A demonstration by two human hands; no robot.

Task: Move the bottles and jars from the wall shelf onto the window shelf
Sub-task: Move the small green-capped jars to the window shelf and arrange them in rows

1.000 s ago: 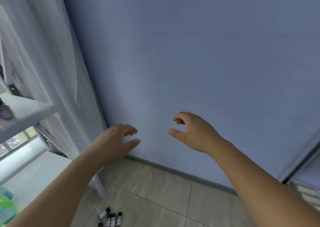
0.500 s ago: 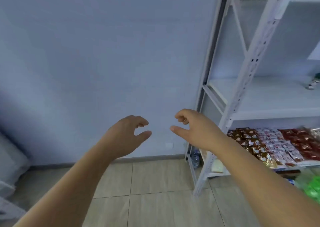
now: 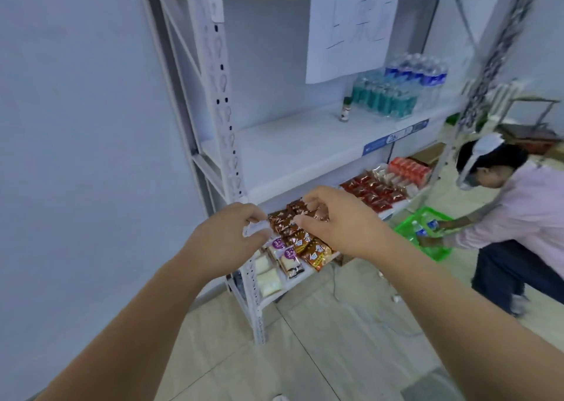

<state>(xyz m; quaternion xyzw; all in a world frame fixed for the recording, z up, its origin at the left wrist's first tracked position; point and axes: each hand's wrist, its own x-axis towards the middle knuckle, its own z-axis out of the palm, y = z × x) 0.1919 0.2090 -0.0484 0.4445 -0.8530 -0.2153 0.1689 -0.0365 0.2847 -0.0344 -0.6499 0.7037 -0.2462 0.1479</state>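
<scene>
Now | left hand (image 3: pixel 225 241), right hand (image 3: pixel 338 220) below wall shelf (image 3: pixel 290 150) edge: fingers (image 3: pixel 314 198) loosely curled, empty | small bottle (image 3: pixel 345 110) rearward

Cool, even, bluish light fills the scene, with no hard shadows or glare. Motion blur smears the far right: the post (image 3: pixel 500 49), the bottles (image 3: pixel 396 92) and the person (image 3: pixel 518 205). Wide-angle distortion bows the rack (image 3: pixel 222 95) toward the edges.
</scene>
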